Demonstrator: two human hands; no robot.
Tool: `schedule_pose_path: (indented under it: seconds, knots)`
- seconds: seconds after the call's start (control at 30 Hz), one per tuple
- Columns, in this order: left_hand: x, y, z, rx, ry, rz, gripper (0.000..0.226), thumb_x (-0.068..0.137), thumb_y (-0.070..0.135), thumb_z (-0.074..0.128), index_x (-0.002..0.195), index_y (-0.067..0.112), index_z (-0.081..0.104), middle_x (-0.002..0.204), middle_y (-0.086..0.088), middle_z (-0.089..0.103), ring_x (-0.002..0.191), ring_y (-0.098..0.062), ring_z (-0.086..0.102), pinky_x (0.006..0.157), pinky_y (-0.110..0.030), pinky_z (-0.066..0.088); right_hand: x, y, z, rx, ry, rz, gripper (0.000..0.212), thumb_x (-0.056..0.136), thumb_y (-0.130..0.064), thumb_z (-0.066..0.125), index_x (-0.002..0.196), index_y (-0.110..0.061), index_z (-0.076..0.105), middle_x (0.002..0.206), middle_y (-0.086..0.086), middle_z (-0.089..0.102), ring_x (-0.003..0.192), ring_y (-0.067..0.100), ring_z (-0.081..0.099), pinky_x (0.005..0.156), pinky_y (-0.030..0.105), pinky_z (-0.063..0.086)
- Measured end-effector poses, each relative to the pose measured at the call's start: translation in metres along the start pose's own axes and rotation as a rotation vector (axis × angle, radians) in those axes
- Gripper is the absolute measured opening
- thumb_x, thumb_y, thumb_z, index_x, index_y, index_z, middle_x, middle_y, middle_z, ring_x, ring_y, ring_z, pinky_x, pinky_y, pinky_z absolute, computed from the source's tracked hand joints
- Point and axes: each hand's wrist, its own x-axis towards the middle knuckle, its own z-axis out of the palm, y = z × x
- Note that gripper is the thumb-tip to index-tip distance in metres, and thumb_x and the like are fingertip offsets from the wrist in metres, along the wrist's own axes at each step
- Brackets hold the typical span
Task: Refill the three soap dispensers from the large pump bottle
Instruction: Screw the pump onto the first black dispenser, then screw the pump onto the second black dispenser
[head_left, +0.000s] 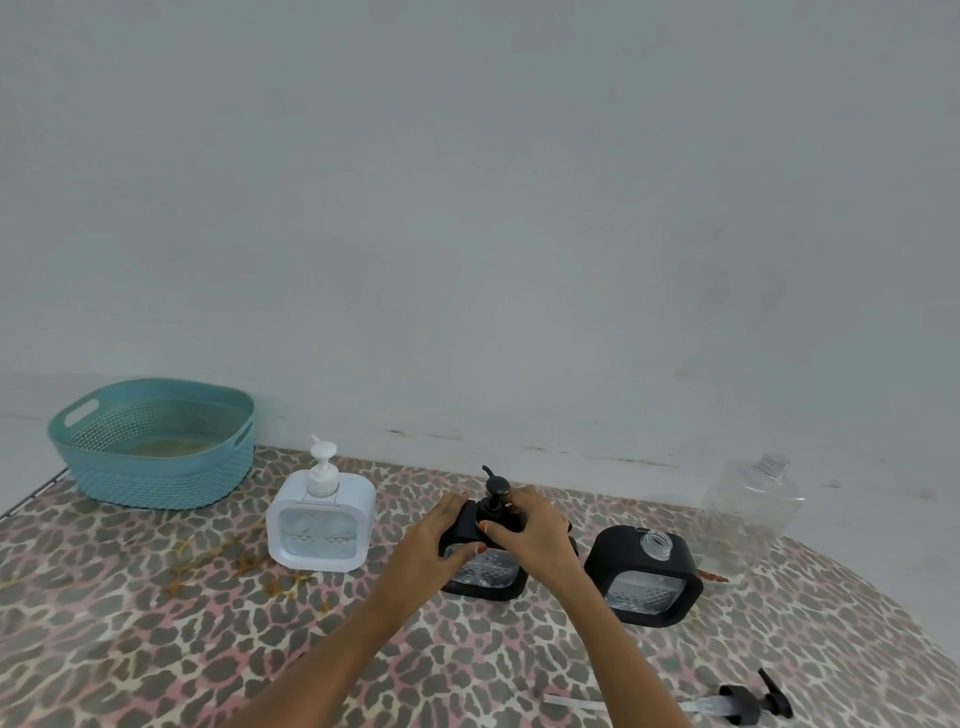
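Three square soap dispensers stand on the leopard-print table. The white dispenser on the left has its white pump on. My left hand grips the side of the middle black dispenser. My right hand is closed around the collar of its black pump. The right black dispenser stands with an uncapped clear neck. Behind it, at the wall, a large clear bottle stands with no pump and looks nearly empty.
A teal plastic basket sits at the back left corner. Two loose black pump heads with their tubes lie near the front right table edge. Brownish stains mark the cloth in front of the white dispenser. A plain wall rises behind.
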Motion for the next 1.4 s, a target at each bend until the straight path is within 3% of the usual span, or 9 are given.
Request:
schedule_pose_path:
  seconds: [0.1, 0.2, 0.47, 0.53, 0.63, 0.83, 0.93, 1.1, 1.4]
  knots:
    - [0.000, -0.001, 0.000, 0.003, 0.001, 0.008, 0.060, 0.085, 0.017, 0.063, 0.137, 0.013, 0.034, 0.127, 0.015, 0.032, 0.120, -0.001, 0.035, 0.084, 0.010, 0.023, -0.001, -0.002, 0.001, -0.052, 0.085, 0.039, 0.029, 0.079, -0.037, 0.066, 0.104, -0.023, 0.065, 0.089, -0.009, 0.054, 0.099, 0.017, 0.055, 0.101, 0.040, 0.031]
    - [0.001, -0.003, 0.001, 0.004, -0.006, 0.005, 0.060, 0.084, 0.019, 0.064, 0.136, 0.014, 0.036, 0.129, 0.015, 0.036, 0.122, -0.005, 0.042, 0.089, 0.003, 0.029, -0.003, -0.007, 0.005, -0.027, 0.173, 0.087, 0.027, 0.075, -0.040, 0.070, 0.096, -0.023, 0.066, 0.085, -0.008, 0.063, 0.095, 0.014, 0.059, 0.102, 0.040, 0.030]
    - [0.000, -0.001, 0.002, 0.007, -0.002, 0.008, 0.056, 0.086, 0.017, 0.061, 0.136, 0.016, 0.035, 0.121, 0.017, 0.032, 0.110, 0.008, 0.032, 0.078, 0.010, 0.025, -0.005, -0.010, 0.023, -0.036, 0.373, 0.182, 0.034, 0.072, -0.048, 0.068, 0.092, -0.021, 0.065, 0.087, -0.009, 0.068, 0.090, 0.011, 0.061, 0.096, 0.033, 0.026]
    - [0.000, -0.003, 0.002, -0.002, -0.014, -0.008, 0.055, 0.086, 0.023, 0.062, 0.135, 0.016, 0.039, 0.133, 0.016, 0.038, 0.120, 0.002, 0.039, 0.092, 0.000, 0.032, -0.006, -0.012, 0.026, -0.072, 0.394, 0.196, 0.035, 0.073, -0.050, 0.066, 0.092, -0.021, 0.065, 0.088, -0.009, 0.068, 0.090, 0.011, 0.060, 0.093, 0.032, 0.026]
    - [0.000, -0.008, 0.001, 0.003, -0.030, -0.032, 0.057, 0.083, 0.034, 0.062, 0.134, 0.022, 0.040, 0.137, 0.002, 0.046, 0.127, -0.013, 0.044, 0.105, -0.034, 0.040, -0.007, -0.015, 0.027, -0.128, 0.408, 0.218, 0.040, 0.073, -0.053, 0.064, 0.096, -0.021, 0.064, 0.093, -0.008, 0.067, 0.092, 0.012, 0.060, 0.093, 0.032, 0.027]
    - [-0.001, -0.003, -0.001, 0.016, -0.014, -0.021, 0.058, 0.083, 0.031, 0.064, 0.135, 0.018, 0.040, 0.136, -0.001, 0.047, 0.126, -0.014, 0.045, 0.104, -0.037, 0.041, -0.008, -0.009, 0.021, -0.037, 0.277, 0.175, 0.035, 0.075, -0.047, 0.067, 0.097, -0.022, 0.059, 0.098, -0.007, 0.062, 0.096, 0.013, 0.056, 0.096, 0.034, 0.034]
    - [-0.001, -0.004, -0.002, 0.025, -0.021, -0.029, 0.062, 0.083, 0.030, 0.064, 0.138, 0.017, 0.037, 0.144, -0.002, 0.040, 0.132, -0.017, 0.039, 0.108, -0.038, 0.038, -0.006, -0.003, 0.012, 0.145, 0.149, 0.116, 0.028, 0.075, -0.035, 0.073, 0.092, -0.019, 0.058, 0.091, -0.003, 0.061, 0.088, 0.014, 0.057, 0.081, 0.025, 0.045]
    - [-0.002, -0.001, 0.000, 0.033, -0.005, -0.025, 0.063, 0.084, 0.029, 0.063, 0.139, 0.017, 0.034, 0.147, 0.001, 0.034, 0.137, -0.014, 0.031, 0.112, -0.034, 0.031, -0.005, 0.006, -0.017, 0.220, 0.003, 0.055, 0.024, 0.079, -0.024, 0.071, 0.095, -0.009, 0.064, 0.083, -0.004, 0.059, 0.074, 0.005, 0.054, 0.063, 0.007, 0.043]
    - [-0.002, -0.004, 0.003, 0.079, 0.030, -0.027, 0.063, 0.085, 0.031, 0.061, 0.140, 0.023, 0.031, 0.150, 0.003, 0.030, 0.137, -0.013, 0.030, 0.109, -0.026, 0.027, 0.029, 0.039, -0.058, -0.104, 0.006, 0.212, 0.031, 0.088, -0.020, 0.059, 0.079, 0.009, 0.065, 0.082, 0.024, 0.068, 0.061, 0.027, 0.056, 0.053, 0.022, 0.036]
